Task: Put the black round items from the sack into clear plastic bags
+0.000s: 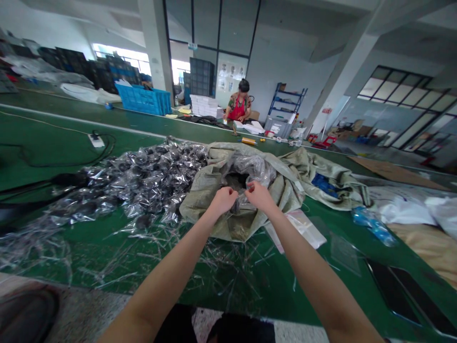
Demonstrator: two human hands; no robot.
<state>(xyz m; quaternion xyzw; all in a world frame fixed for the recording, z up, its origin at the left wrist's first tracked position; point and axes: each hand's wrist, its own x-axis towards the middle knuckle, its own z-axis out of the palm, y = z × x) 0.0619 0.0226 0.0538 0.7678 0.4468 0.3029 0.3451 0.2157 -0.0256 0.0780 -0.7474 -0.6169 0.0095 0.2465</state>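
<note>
A large woven sack (282, 183) lies open on the green table (53, 143), with a clear plastic liner (250, 166) showing in its mouth. My left hand (223, 200) is closed on the near edge of the sack's opening. My right hand (260, 195) is closed close beside it, gripping the liner's edge. Dark contents show inside the opening. To the left of the sack spreads a heap of small clear bags holding black parts (143, 183).
Clear plastic strips (200, 267) litter the near table edge. A flat clear bag (303, 228) and blue-tinted plastic (373, 226) lie right of the sack. A power strip (95, 140) and cables lie far left. A person in a red apron (240, 107) works at the far side, near a blue crate (144, 100).
</note>
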